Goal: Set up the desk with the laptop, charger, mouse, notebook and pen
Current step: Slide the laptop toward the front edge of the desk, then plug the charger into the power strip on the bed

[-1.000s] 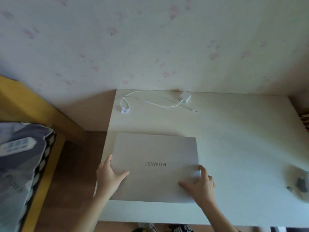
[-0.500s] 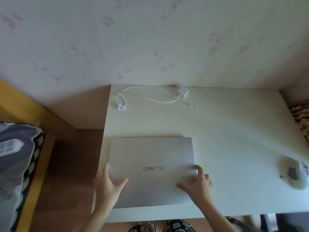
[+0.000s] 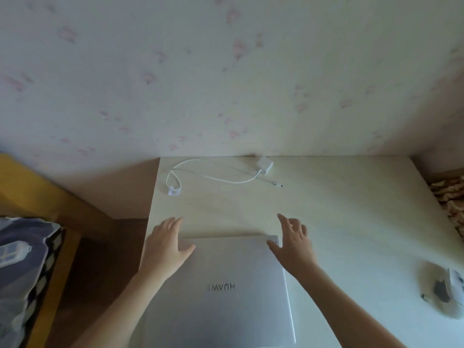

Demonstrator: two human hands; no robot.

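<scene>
A closed silver laptop lies on the white desk, near its front left, logo upside down to me. My left hand rests over the laptop's far left corner, fingers spread, thumb on the lid. Over the far right corner is my right hand, fingers apart and reaching past the edge. A white charger with its cable lies at the back of the desk by the wall. A pale mouse sits at the right edge. No notebook or pen is visible.
A floral papered wall rises right behind the desk. Left of the desk are brown floor, a yellow wooden frame and a dark patterned bag. A patterned cloth shows at the far right.
Both hands moved from the laptop's near corners to its far corners. The view shifted, so the laptop now sits lower and closer in the frame.
</scene>
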